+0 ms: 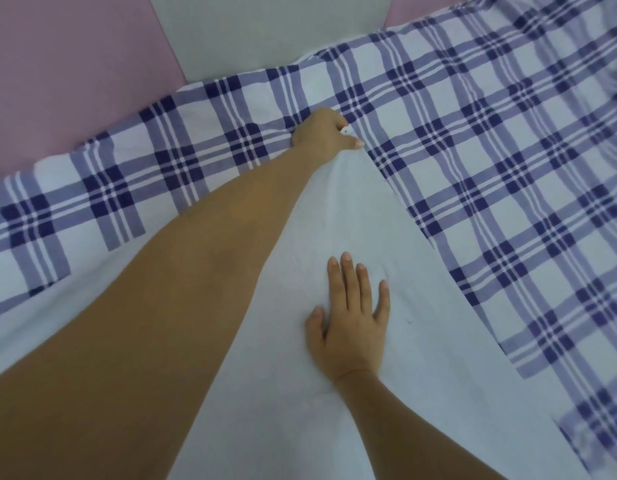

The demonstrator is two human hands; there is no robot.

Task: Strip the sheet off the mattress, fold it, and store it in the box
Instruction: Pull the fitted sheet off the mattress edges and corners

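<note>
While the right hand (pixel 352 323) lies flat, palm down, with its fingers straight and slightly spread on a white flap (pixel 386 237), the left hand (pixel 322 135) reaches out on a straight arm toward the far edge of the sheet (pixel 490 150). The left hand's fingers are curled, and its thumb pinches the pointed tip of the flap where it meets the plaid. The sheet, checked in blue and white, lies spread out. Its far edge runs along a pink wall (pixel 68 64) and a pale grey panel (pixel 265 32), and there are soft creases toward its far right corner. The flap widens from the left hand toward the near edge and lies over the plaid. Whether the flap is the sheet's plain underside I cannot tell.
</note>
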